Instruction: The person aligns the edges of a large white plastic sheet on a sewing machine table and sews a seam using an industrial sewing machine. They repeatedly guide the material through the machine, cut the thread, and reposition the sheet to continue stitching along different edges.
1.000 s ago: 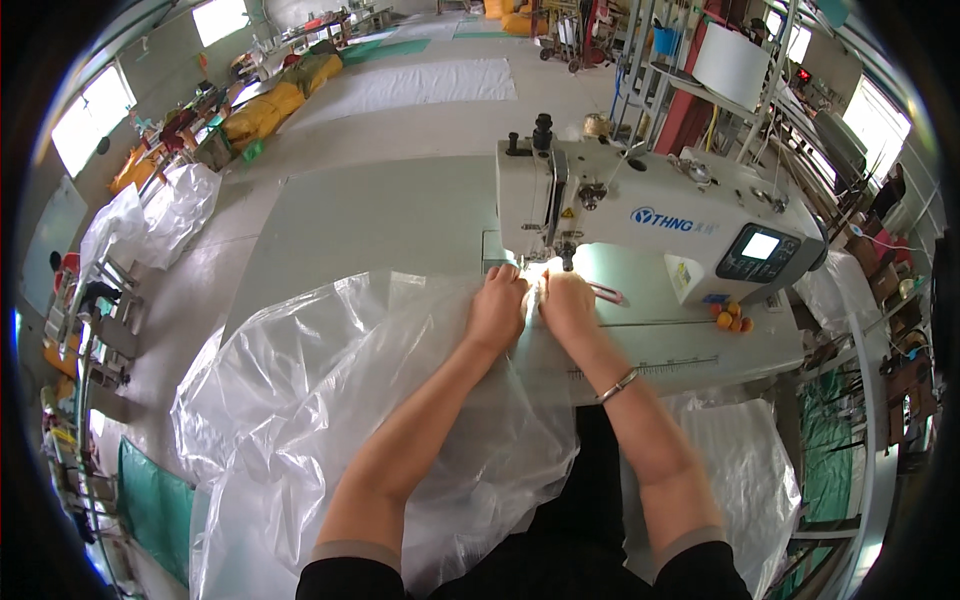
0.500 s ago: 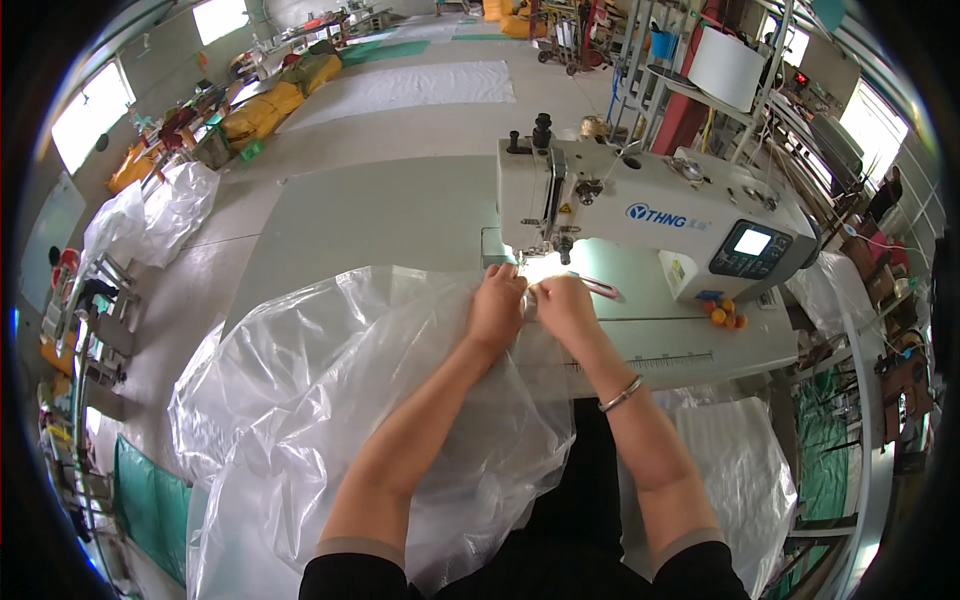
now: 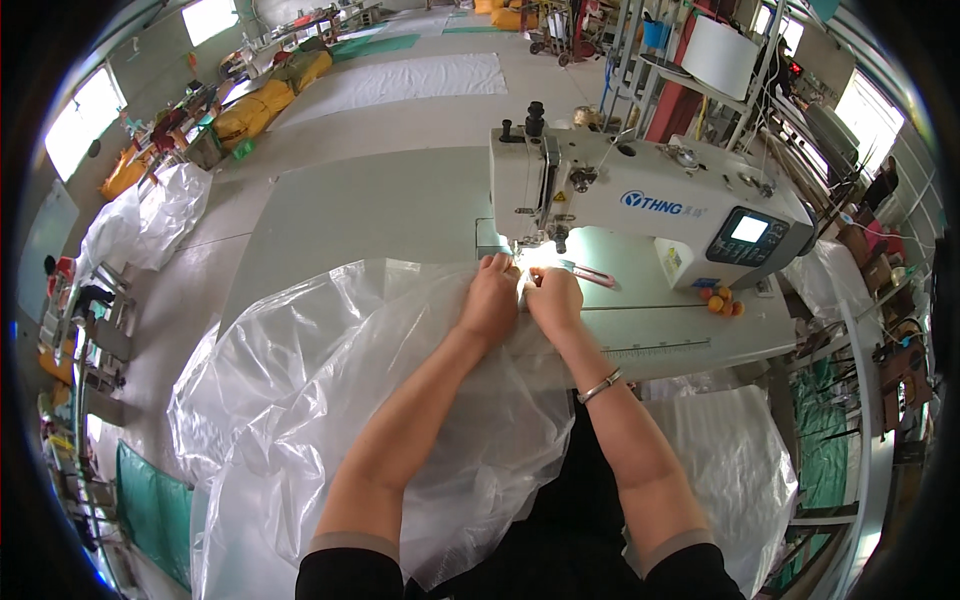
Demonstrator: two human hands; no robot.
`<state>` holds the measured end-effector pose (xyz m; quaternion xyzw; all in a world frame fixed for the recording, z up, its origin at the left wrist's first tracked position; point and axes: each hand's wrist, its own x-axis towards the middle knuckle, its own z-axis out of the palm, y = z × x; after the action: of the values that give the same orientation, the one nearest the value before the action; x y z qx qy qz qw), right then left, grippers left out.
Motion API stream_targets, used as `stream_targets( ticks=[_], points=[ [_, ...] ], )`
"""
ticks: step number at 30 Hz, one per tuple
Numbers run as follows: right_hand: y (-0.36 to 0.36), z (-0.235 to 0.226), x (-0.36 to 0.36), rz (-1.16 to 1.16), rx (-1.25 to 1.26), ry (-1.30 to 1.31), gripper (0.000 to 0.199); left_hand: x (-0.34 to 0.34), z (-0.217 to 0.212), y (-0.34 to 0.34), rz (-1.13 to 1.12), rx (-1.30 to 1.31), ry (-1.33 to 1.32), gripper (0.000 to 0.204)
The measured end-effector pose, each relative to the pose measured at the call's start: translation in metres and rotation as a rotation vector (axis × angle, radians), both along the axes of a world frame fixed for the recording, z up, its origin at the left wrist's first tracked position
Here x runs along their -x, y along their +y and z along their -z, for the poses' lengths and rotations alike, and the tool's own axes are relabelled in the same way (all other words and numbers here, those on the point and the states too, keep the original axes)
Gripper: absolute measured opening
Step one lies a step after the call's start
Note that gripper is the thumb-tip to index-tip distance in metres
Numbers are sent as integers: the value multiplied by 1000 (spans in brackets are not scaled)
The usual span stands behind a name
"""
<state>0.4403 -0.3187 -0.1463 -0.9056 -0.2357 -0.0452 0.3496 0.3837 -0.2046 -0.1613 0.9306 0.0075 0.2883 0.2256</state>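
A pale grey desk [image 3: 370, 205] is seen across the middle, its front left part covered by a clear plastic sheet [image 3: 290, 400], which is spread in loose folds, draped over the front edge and drawn up at its right side to the needle area. A white sewing machine [image 3: 640, 205] is mounted on the right half of the desk, and the needle area is brightly lit by its lamp. A 2nd plastic sheet [image 3: 720, 460] is seen below the desk's front edge, right of the lap. By the needle, 2 hands are placed close together: the left hand [image 3: 492, 300] is closed on the first sheet's edge, its fingers bunched; the right hand [image 3: 553, 297] is curled narrow just beside it, though whether film is pinched there cannot be told. A cluster of small orange-red round items [image 3: 722, 301] is set near the machine's base. A slim pink-edged tool [image 3: 592, 276] is laid just beyond the right hand. A metal bracelet [image 3: 600, 386] is worn on the right wrist.
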Motion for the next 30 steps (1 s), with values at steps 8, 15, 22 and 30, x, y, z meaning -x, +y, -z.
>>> stream_targets(
  ticks=[8, 15, 22, 30],
  points=[
    [4, 11, 9, -195, 203, -448, 8, 0, -2, 2, -16, 362, 19, 23],
    [-11, -9, 16, -263, 187, -426, 8, 6, -8, 8, 152, 168, -59, 27],
    [-67, -8, 62, -247, -8, -320, 13, 6, -12, 2, 116, 215, -31, 18],
    [-44, -28, 31, -136, 24, -41, 20, 8, -14, 0, 95, 225, -50, 18]
  ],
)
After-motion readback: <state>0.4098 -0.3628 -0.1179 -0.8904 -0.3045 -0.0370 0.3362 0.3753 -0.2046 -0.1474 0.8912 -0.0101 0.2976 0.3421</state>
